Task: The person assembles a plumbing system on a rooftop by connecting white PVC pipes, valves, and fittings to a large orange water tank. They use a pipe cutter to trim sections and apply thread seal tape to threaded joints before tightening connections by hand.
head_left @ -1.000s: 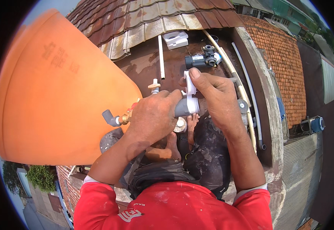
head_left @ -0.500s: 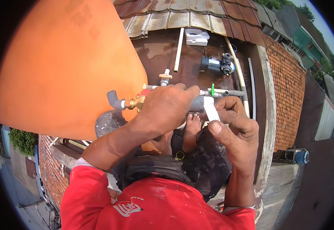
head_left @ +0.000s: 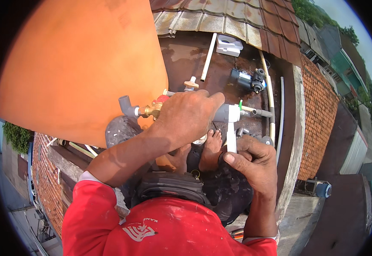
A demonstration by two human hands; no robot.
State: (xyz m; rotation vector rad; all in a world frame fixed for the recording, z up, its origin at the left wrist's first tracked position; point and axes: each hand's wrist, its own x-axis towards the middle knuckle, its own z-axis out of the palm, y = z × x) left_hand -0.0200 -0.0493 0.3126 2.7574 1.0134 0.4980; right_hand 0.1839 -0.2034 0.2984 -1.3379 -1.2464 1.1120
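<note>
Head view: left hand (head_left: 188, 117) is closed around the grey pipe (head_left: 224, 113) beside the brass valve (head_left: 152, 110); right hand (head_left: 254, 164) pinches white tape (head_left: 231, 138) hanging from it.

1. The big orange tank (head_left: 75, 64) looks like smooth, matt plastic.
2. The valve (head_left: 154, 109) at its outlet is shiny yellow brass.
3. The pipe fitting (head_left: 224, 113) is dull grey plastic, wrapped in thin white tape (head_left: 231, 136).
4. The far roof tiles (head_left: 245, 25) look rough and weathered.
5. The red sleeves (head_left: 96, 209) are paint-flecked cloth.
</note>
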